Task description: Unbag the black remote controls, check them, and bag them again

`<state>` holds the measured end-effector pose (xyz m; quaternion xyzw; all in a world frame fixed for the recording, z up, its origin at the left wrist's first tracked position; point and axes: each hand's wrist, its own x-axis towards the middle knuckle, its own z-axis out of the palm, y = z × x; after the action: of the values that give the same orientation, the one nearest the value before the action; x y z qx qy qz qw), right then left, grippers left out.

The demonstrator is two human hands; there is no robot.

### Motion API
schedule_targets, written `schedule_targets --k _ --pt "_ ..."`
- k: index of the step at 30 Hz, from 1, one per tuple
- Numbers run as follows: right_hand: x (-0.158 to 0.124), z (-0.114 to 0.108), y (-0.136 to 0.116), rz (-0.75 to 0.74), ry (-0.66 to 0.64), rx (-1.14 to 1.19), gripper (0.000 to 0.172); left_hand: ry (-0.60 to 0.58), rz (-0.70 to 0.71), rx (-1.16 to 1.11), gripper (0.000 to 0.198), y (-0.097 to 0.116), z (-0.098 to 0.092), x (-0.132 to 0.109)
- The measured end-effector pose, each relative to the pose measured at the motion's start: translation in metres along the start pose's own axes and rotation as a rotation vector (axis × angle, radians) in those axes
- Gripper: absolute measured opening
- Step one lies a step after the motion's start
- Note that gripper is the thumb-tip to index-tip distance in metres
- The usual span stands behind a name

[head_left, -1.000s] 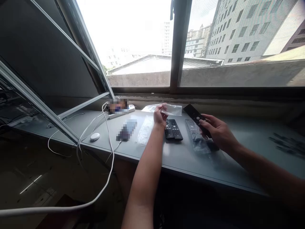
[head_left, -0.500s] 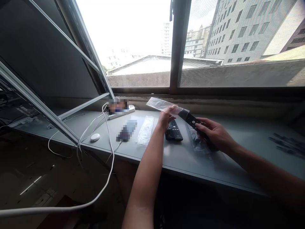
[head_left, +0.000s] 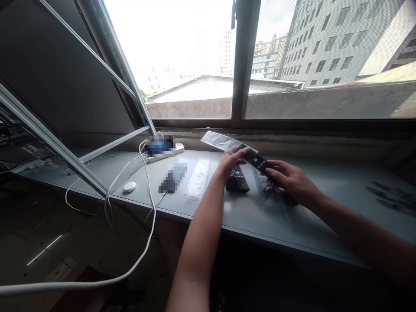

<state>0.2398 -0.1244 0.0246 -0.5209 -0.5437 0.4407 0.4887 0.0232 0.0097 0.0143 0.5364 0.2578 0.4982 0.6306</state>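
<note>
A black remote control [head_left: 260,164] is partly inside a clear plastic sleeve [head_left: 218,141], held slantwise above the table. My left hand [head_left: 231,161] is closed on the sleeve, thumb on top, around the part where the remote's far end lies. My right hand [head_left: 290,178] grips the remote's near end, with thumb and fingers on opposite sides. Below my left hand, black remotes [head_left: 238,184] lie side by side on the table, partly covered by the hand. Under my right hand lies dark, clear-wrapped stuff [head_left: 273,197], mostly hidden.
Flat plastic sleeves [head_left: 199,177] lie left of my left forearm. A blurred-out phone-like object [head_left: 173,178], a white round object [head_left: 129,187] and a power strip [head_left: 165,152] with white cables [head_left: 151,208] are farther left. Dark slim items [head_left: 391,197] lie at right.
The remote has slid deeper into the sleeve, up and left. My right hand now holds it nearer its end. My left thumb has shifted right along the sleeve.
</note>
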Motion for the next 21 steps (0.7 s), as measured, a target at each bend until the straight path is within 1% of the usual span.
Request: schedule_targets --k 2,3,4,6,8,10,15,21 --pt "0.001 -0.001 -0.001 0.020 -0.008 -0.014 0.060 0.159 0.033 -0.038 0.037 0.001 -0.002 0.003" --pt "0.001 -0.002 -0.001 0.024 -0.014 -0.022 0.057 0.219 0.047 -0.050 0.035 0.001 -0.003 0.005" --pt "0.002 -0.002 -0.001 0.026 -0.020 -0.027 0.055 0.256 0.059 -0.058 0.033 0.002 -0.003 0.005" --pt "0.003 -0.002 0.000 0.031 -0.028 -0.030 0.055 0.274 0.066 -0.072 0.031 0.001 -0.003 0.007" --pt "0.003 -0.001 0.000 0.046 -0.044 -0.035 0.055 0.249 0.051 -0.094 0.032 -0.001 -0.001 0.007" --pt "0.003 0.000 0.000 0.062 -0.062 -0.039 0.056 0.198 0.026 -0.109 0.034 -0.003 0.001 0.007" --pt "0.002 0.001 -0.002 0.059 -0.083 -0.056 0.057 0.014 -0.048 -0.072 0.046 -0.007 0.002 0.004" --pt "0.002 0.001 -0.001 0.060 -0.094 -0.075 0.058 -0.181 -0.119 -0.010 0.054 -0.002 0.003 -0.005"
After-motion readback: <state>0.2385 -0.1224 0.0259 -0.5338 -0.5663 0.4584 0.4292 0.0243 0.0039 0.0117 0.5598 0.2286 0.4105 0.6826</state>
